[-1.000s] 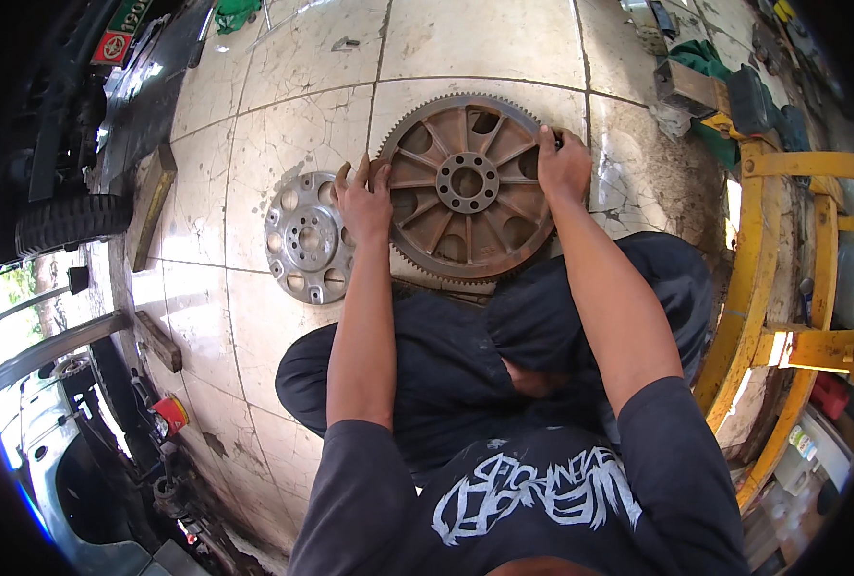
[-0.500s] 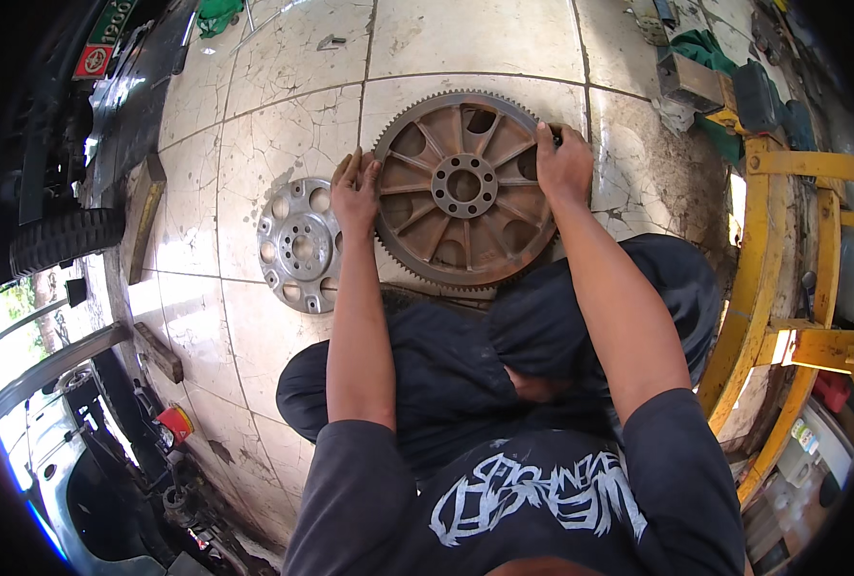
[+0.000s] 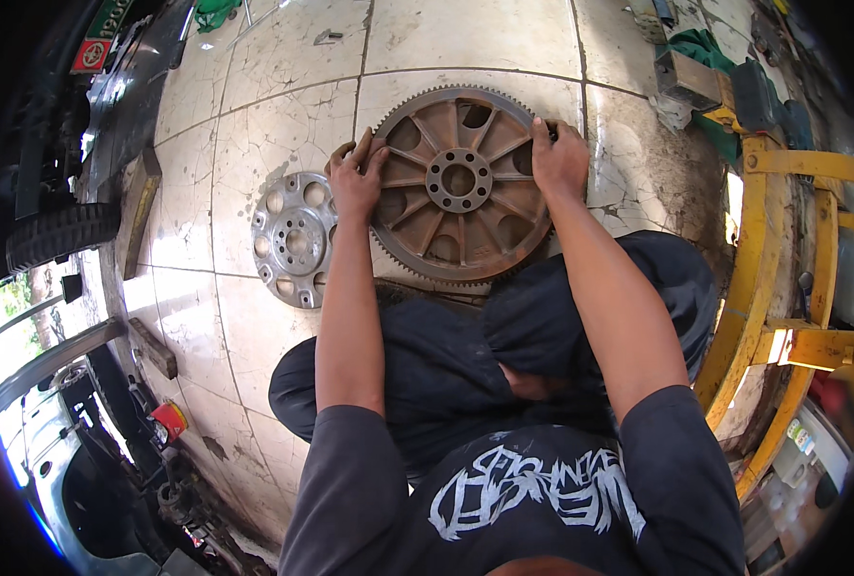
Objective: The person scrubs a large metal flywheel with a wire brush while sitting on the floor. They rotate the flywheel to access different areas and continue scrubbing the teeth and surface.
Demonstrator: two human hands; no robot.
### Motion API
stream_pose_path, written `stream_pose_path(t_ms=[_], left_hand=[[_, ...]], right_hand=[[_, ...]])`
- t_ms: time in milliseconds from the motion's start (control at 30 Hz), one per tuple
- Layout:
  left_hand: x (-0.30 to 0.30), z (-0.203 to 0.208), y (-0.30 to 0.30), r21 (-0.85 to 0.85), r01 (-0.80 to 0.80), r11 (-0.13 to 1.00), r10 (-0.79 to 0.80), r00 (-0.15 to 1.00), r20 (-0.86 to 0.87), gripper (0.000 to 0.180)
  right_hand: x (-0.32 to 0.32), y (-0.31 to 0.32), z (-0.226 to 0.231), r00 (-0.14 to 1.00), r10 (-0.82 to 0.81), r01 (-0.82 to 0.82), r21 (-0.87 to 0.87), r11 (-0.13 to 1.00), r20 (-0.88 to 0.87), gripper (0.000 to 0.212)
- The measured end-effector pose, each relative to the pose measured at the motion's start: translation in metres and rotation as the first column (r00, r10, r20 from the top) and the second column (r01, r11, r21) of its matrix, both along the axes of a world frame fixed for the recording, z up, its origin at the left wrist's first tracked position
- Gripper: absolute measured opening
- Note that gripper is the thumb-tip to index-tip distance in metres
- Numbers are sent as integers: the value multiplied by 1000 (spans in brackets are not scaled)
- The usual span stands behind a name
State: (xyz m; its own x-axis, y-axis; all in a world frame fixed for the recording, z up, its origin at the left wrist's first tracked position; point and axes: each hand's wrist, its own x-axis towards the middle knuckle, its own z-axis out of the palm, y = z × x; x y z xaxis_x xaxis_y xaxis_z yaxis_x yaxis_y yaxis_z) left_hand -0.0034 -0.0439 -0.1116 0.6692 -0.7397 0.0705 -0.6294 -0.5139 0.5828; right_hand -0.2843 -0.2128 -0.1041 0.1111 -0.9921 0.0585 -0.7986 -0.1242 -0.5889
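A large rusty-brown flywheel (image 3: 461,252) with a toothed outer rim, spokes and a ring of bolt holes round its hub is in front of my crossed legs. My left hand (image 3: 358,180) grips its left rim, thumb over the toothed edge and fingers bent along the outer side. On the opposite rim, my right hand (image 3: 561,163) has its thumb on top, with the other fingers curled down round the side and partly hidden. Just left of my left forearm lies a smaller silver metal disc (image 3: 283,240) with round holes, its right edge covered by the arm.
Cracked pale tiles (image 3: 283,125) make up the floor. A yellow metal frame (image 3: 748,278) stands at the right, near my knee. To the left are a wooden block (image 3: 139,206), a smaller wood piece (image 3: 153,348) and a red can (image 3: 168,422). A small metal piece (image 3: 328,37) lies farther off.
My left thumb has slid further over the flywheel's rim and those fingers have shifted. The right hand keeps its hold. The whole view has moved slightly.
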Motion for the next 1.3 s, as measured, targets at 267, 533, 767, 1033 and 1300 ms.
stream_pose_path(t_ms=[267, 533, 767, 1033, 1300], left_hand=[[-19, 8, 4, 76, -17, 997, 4, 986, 169, 48], [-21, -7, 11, 44, -80, 996, 73, 986, 147, 60], [-10, -6, -2, 107, -64, 992, 53, 993, 106, 55], [-21, -8, 16, 27, -16, 1000, 18, 997, -78, 54], [10, -6, 6, 133, -151, 980, 143, 987, 67, 43]], right_hand=[[-5, -3, -1, 1000, -16, 15, -12, 1000, -11, 51], [-1, 1, 1, 1000, -4, 5, 19, 1000, -30, 51], [5, 3, 4, 1000, 0, 0, -14, 1000, -9, 47], [-1, 4, 8, 997, -28, 27, 8, 1000, 68, 41], [6, 9, 17, 1000, -6, 6, 31, 1000, -15, 49]])
